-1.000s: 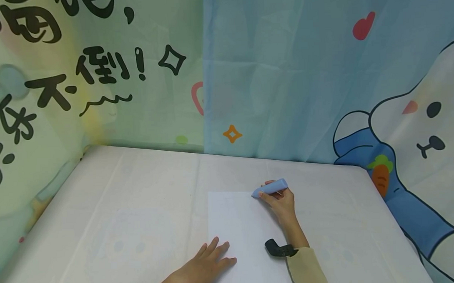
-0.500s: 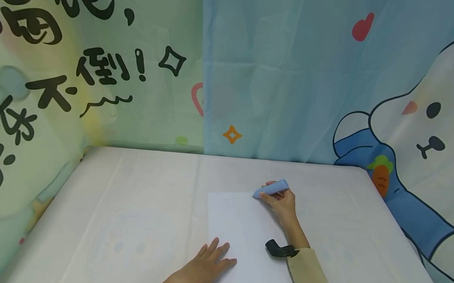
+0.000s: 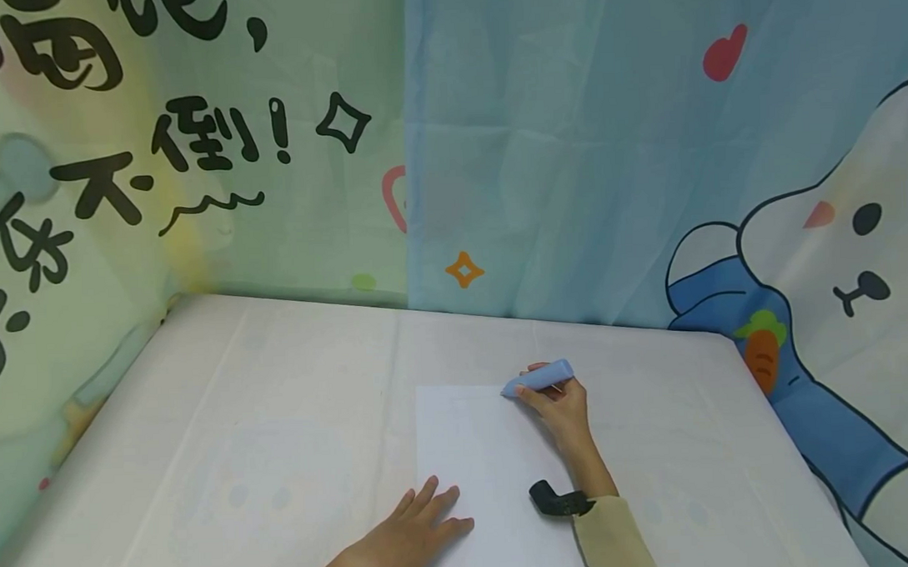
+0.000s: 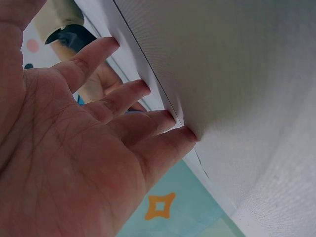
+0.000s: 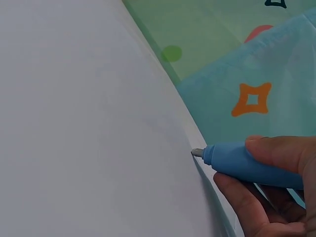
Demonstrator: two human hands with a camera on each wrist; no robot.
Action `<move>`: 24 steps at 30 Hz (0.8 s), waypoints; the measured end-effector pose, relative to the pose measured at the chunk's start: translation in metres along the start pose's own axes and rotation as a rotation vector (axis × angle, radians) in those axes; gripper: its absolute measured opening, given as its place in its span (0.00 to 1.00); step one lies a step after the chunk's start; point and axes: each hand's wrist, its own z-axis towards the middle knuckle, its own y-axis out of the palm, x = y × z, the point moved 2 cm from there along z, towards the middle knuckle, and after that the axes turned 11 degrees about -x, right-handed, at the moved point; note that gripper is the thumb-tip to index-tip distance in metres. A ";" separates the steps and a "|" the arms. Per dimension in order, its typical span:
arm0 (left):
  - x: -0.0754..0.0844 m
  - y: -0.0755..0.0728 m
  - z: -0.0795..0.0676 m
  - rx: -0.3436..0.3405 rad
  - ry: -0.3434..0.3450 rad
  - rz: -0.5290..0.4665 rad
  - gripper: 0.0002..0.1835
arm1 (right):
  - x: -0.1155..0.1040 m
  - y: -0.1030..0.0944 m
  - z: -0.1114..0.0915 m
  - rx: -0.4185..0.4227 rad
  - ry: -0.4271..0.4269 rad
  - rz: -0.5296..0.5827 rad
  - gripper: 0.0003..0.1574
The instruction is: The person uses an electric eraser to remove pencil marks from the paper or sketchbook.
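My right hand [image 3: 567, 409] pinches a thick light-blue pen [image 3: 536, 378] between thumb and fingers near the far edge of a white sheet of paper [image 3: 475, 450]. In the right wrist view, the pen's narrow grey tip [image 5: 197, 152] meets the white surface. No marks show on the sheet. My left hand [image 3: 406, 535] lies with fingers spread over the sheet's left edge. From the left wrist camera, its palm and extended fingers [image 4: 158, 118] appear, fingertips down at the paper and holding nothing.
The sheet lies on a white-covered table [image 3: 292, 389]. Printed cloth backdrops [image 3: 554, 146] stand behind it and along the left side. A black strap piece [image 3: 559, 498] sits at my right wrist, by the beige sleeve [image 3: 616, 536].
My right hand and the pen have shifted only very slightly left along the far part of the sheet. The left hand keeps its place.
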 end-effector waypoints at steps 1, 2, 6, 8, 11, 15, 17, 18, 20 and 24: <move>0.000 0.000 0.000 -0.003 -0.002 -0.003 0.41 | 0.000 0.000 0.000 0.000 -0.002 -0.002 0.25; 0.000 0.000 0.000 -0.006 -0.003 -0.006 0.41 | 0.000 0.001 0.000 -0.001 -0.003 -0.007 0.25; 0.000 0.000 0.000 -0.012 -0.007 -0.009 0.41 | 0.000 0.002 0.000 -0.007 -0.007 -0.018 0.24; 0.001 0.000 0.000 -0.010 -0.005 -0.003 0.41 | 0.000 0.002 0.000 -0.008 -0.009 -0.023 0.24; 0.001 -0.001 -0.001 -0.001 0.001 0.006 0.41 | 0.000 0.002 0.000 -0.008 -0.023 -0.018 0.24; 0.001 -0.001 -0.001 0.006 0.006 0.002 0.41 | 0.000 0.003 0.000 -0.011 -0.039 -0.012 0.24; 0.001 -0.001 -0.001 0.006 0.006 -0.001 0.42 | 0.000 0.004 0.000 -0.011 -0.042 -0.016 0.24; 0.001 -0.001 -0.001 0.005 0.007 -0.006 0.42 | 0.000 0.004 -0.001 -0.011 -0.041 -0.019 0.24; 0.001 -0.001 -0.001 0.003 0.008 -0.012 0.42 | 0.000 0.004 -0.001 -0.012 -0.049 -0.022 0.24; 0.002 -0.002 -0.003 -0.002 0.014 -0.023 0.42 | -0.001 0.004 0.000 -0.013 -0.073 -0.022 0.24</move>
